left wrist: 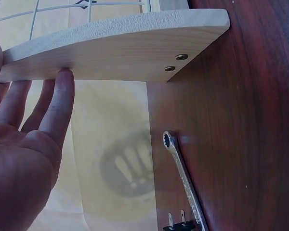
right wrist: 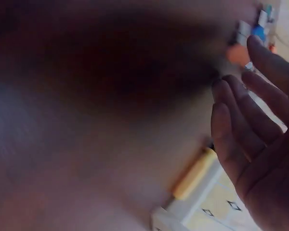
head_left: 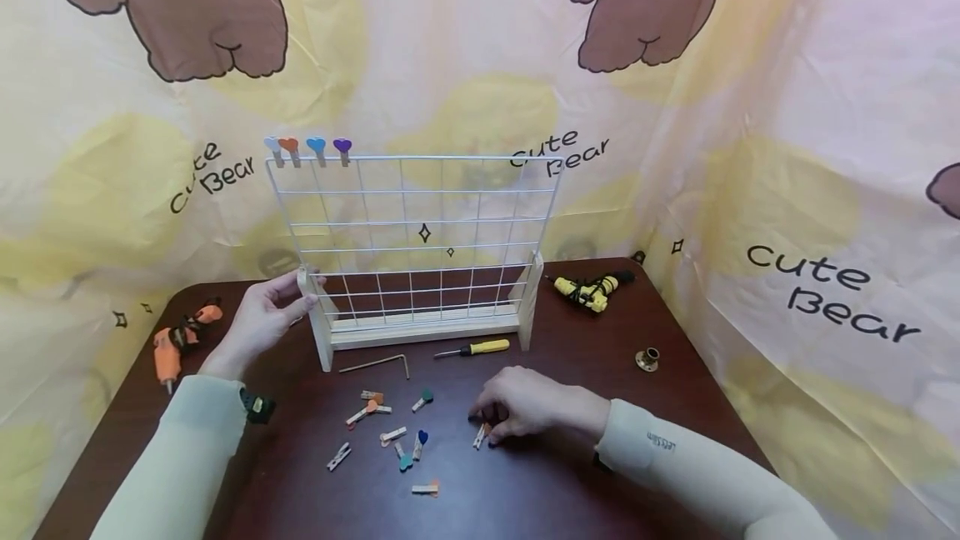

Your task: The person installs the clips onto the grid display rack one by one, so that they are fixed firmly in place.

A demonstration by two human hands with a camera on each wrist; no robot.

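At the left end of a white wire grid rack [head_left: 442,224], my left hand [head_left: 264,315] grips the wooden end support [left wrist: 111,53], thumb on one side and fingers on the other. My right hand [head_left: 521,400] is low over the table, its thumb and fingers at a small wooden clothespin [head_left: 478,437] with an orange heart [right wrist: 238,55]. Several more heart clothespins, among them one with a dark blue heart [head_left: 422,437] and one with a green heart [head_left: 427,396], lie scattered left of that hand. A purple heart clothespin [head_left: 342,146] and several others stand clipped along the grid's top wire.
In front of the rack lie a hex key [head_left: 375,363] and a yellow screwdriver [head_left: 483,347]. An orange glue gun [head_left: 167,352] is at far left, a yellow tool [head_left: 588,292] at back right, a brass flange [head_left: 647,359] at right. A wrench [left wrist: 183,173] lies beside the left support.
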